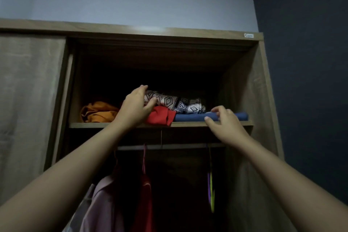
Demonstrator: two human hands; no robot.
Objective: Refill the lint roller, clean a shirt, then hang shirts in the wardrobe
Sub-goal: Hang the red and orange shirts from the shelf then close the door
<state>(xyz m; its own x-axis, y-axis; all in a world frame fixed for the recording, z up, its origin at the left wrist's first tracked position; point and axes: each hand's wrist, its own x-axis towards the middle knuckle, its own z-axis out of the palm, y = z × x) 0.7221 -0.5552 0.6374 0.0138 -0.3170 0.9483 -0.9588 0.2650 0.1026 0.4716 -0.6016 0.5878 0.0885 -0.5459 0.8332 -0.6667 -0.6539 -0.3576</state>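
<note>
A: While both arms reach up, what's the left hand (135,107) on?
B: Thumb & fingers curled round the left end of the black-and-white patterned folded cloth (180,102), on the brown wooden wardrobe shelf (188,124). Crumpled red cloth (160,117) just under that grip, orange bundled cloth (98,112) left of it.
A: Right hand (226,120)?
B: Fingers bent over the folded blue cloth (190,117), thumb at its front edge; can't tell if pinching. Below both grips, mauve shirt (105,203) & red garment (145,203) hang from the grey metal rail (169,146).
</note>
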